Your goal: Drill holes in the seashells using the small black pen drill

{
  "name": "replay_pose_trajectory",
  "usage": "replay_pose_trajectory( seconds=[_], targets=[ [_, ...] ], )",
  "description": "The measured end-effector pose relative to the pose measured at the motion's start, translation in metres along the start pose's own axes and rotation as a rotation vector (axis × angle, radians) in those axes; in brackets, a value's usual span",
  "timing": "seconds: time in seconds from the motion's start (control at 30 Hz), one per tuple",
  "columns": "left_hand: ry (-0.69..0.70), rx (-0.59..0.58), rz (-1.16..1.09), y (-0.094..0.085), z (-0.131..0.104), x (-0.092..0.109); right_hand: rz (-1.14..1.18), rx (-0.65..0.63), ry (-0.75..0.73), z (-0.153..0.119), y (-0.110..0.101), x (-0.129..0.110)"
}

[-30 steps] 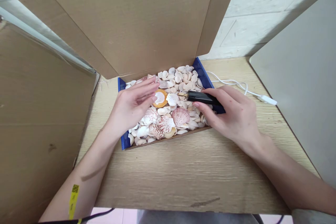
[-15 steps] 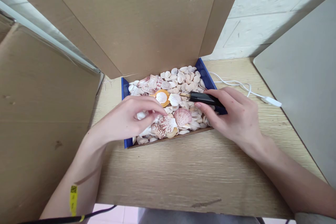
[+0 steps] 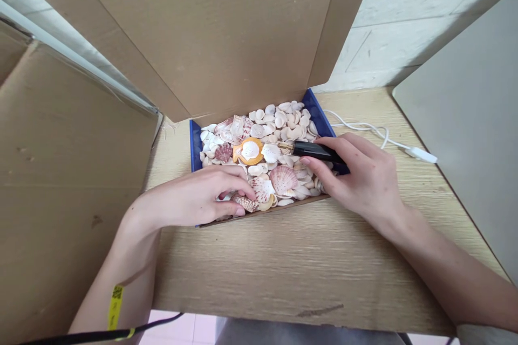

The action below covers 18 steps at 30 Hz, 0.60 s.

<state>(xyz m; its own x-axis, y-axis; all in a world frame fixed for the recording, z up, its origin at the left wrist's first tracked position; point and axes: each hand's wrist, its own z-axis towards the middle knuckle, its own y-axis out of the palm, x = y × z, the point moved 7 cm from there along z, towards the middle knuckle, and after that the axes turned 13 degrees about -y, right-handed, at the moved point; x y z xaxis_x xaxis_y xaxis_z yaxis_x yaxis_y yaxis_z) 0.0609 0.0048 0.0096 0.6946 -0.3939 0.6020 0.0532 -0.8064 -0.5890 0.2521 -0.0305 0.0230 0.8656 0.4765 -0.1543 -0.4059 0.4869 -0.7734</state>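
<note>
Right hand [image 3: 358, 178] closed round black rotary tool [image 3: 318, 151], brass tip over shells [image 3: 293, 128] in blue-sided box [image 3: 196, 145]. Left hand [image 3: 206, 194] half-curled at speckled shell [image 3: 247, 203]; can't tell if gripped.

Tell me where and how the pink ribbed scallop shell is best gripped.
Probably from above, thumb and finger pinching its left and right edges. The pink ribbed scallop shell lies broad face up, fanned wide among the packed shells, so its rim looks easier to grip than its face; coming from above avoids the box's near wall.
</note>
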Motion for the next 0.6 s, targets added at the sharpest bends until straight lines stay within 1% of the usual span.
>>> replay_pose_trajectory(
  seconds=[0.1,0.17,0.23,0.3,0.37,0.47,0.5,0.6],
  targets=[
    [0.021,0.022,-0.027,-0.006,-0.001,0.001,-0.003,0.011,-0.012,0.000,0.000,0.000],
    [0.031,0.073,-0.100,-0.013,-0.002,-0.002,-0.004,0.010,-0.018,0.000,0.000,0.000],
    [-0.002,0.138,-0.238,-0.020,-0.001,-0.010,0.002,0.005,-0.021,-0.001,0.001,0.000],
    [-0.050,0.205,-0.441,-0.026,0.002,-0.020,0.004,0.012,-0.027,-0.002,0.001,0.000],
    [-0.048,0.253,-0.654,-0.029,0.005,-0.028,0.003,0.023,-0.037,-0.002,0.000,0.000],
    [-0.072,0.292,-0.853,-0.027,0.011,-0.037,0.006,0.030,-0.073,-0.002,-0.001,-0.002],
    [-0.059,0.310,-0.894,-0.027,0.013,-0.037,0.010,0.031,-0.093,-0.001,-0.001,-0.004],
    [-0.008,0.290,-0.953,-0.023,0.019,-0.031,0.033,0.035,-0.159,0.001,-0.001,-0.008]
  ],
)
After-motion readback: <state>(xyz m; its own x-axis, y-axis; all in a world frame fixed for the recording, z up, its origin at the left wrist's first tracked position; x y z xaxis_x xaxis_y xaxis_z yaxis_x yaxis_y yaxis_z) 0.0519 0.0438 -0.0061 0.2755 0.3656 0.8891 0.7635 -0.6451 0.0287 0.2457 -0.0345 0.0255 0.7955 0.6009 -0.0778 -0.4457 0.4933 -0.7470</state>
